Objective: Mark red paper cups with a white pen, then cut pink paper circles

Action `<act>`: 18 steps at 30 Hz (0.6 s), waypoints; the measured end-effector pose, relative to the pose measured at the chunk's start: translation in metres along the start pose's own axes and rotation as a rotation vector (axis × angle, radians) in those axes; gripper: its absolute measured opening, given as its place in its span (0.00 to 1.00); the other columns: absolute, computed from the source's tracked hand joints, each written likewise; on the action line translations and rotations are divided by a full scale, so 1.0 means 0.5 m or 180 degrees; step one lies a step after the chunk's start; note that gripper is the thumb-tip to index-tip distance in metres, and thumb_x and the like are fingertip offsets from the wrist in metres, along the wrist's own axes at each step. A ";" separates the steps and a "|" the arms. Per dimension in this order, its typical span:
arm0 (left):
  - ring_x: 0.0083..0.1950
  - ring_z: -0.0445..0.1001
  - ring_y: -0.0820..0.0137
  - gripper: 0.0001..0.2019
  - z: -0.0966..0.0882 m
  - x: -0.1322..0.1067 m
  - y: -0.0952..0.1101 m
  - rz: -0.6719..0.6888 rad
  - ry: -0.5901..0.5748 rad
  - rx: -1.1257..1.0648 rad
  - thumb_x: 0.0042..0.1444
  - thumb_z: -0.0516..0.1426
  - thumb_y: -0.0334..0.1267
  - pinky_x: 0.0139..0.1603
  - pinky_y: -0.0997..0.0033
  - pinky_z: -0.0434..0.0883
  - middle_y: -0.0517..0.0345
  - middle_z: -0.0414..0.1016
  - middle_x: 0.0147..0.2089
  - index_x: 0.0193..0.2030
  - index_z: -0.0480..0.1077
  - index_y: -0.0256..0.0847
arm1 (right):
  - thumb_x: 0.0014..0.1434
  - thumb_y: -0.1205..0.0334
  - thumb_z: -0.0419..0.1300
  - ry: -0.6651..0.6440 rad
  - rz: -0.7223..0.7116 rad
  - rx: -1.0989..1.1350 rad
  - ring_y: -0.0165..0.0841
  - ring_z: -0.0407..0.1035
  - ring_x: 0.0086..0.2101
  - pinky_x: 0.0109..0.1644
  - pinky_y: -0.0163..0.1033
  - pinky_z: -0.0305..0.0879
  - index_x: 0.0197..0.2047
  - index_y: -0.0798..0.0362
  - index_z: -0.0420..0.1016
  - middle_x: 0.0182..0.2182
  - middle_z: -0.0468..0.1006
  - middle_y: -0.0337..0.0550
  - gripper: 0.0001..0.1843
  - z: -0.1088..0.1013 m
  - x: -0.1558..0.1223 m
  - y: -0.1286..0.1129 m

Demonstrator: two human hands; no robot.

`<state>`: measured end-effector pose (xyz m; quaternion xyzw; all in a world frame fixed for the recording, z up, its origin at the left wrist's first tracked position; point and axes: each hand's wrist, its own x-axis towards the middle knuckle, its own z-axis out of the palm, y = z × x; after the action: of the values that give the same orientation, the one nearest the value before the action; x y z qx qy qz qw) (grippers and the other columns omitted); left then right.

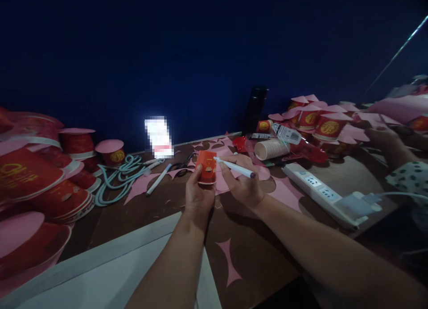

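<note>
A small red paper cup point(207, 167) with gold print is held by my left hand point(198, 191), the thumb along its side. My right hand point(242, 179) grips a white marker pen point(236, 166) with a dark end, and the pen's tip meets or nearly meets the cup's right side. Beneath the hands lie pink paper scraps point(224, 170) with rounded cutouts. Left of my left hand, a second white marker point(158, 179) rests on the brown table point(174, 197). Dark-handled scissors point(183, 166) lie partly hidden behind my left hand.
Red cups topped with pink discs crowd the left point(110, 150) and right point(329, 126). A light-blue cable point(115, 184) lies coiled near a bright, blurred screen point(158, 137). A stack of paper cups point(271, 149), a power strip point(317, 188) and another person's hand point(384, 137) are on the right.
</note>
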<state>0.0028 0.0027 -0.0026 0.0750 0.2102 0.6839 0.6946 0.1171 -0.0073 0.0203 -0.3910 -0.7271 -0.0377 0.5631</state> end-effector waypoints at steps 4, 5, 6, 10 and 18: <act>0.42 0.77 0.68 0.11 0.000 -0.001 -0.003 -0.0033 -0.0108 0.0042 0.53 0.56 0.33 0.51 0.68 0.69 0.53 0.79 0.39 0.43 0.73 0.36 | 0.59 0.64 0.57 0.0000 0.0001 -0.0037 0.34 0.72 0.38 0.47 0.44 0.65 0.41 0.50 0.73 0.36 0.79 0.42 0.06 -0.001 0.001 0.000; 0.42 0.77 0.68 0.10 -0.001 -0.001 -0.004 -0.0041 -0.0112 0.0052 0.53 0.57 0.33 0.51 0.68 0.69 0.53 0.79 0.39 0.42 0.73 0.36 | 0.59 0.64 0.57 -0.0002 0.0003 -0.0047 0.34 0.72 0.38 0.47 0.44 0.65 0.41 0.49 0.73 0.35 0.79 0.42 0.06 -0.001 0.002 0.000; 0.42 0.77 0.68 0.09 -0.001 0.000 -0.004 -0.0047 -0.0099 0.0058 0.52 0.57 0.33 0.51 0.68 0.69 0.53 0.79 0.39 0.41 0.73 0.36 | 0.59 0.63 0.57 -0.0021 0.0013 -0.0054 0.34 0.72 0.38 0.47 0.44 0.65 0.41 0.49 0.73 0.36 0.79 0.42 0.06 -0.001 0.002 0.000; 0.42 0.77 0.67 0.06 -0.004 0.001 -0.006 -0.0034 -0.0018 0.0072 0.50 0.59 0.33 0.51 0.68 0.69 0.54 0.78 0.37 0.36 0.73 0.37 | 0.60 0.63 0.56 -0.0044 0.0033 -0.0054 0.34 0.72 0.38 0.47 0.44 0.65 0.41 0.50 0.73 0.36 0.79 0.42 0.07 -0.003 0.003 -0.001; 0.46 0.76 0.66 0.09 -0.003 0.000 -0.008 0.0012 -0.0117 0.0234 0.51 0.59 0.34 0.52 0.66 0.69 0.54 0.79 0.39 0.40 0.73 0.38 | 0.59 0.63 0.57 -0.0011 -0.0004 -0.0092 0.35 0.73 0.39 0.48 0.44 0.64 0.41 0.48 0.74 0.36 0.79 0.41 0.07 0.000 0.002 0.005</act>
<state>0.0059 0.0022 -0.0057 0.1134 0.2222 0.6755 0.6939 0.1187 -0.0048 0.0200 -0.3987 -0.7277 -0.0479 0.5561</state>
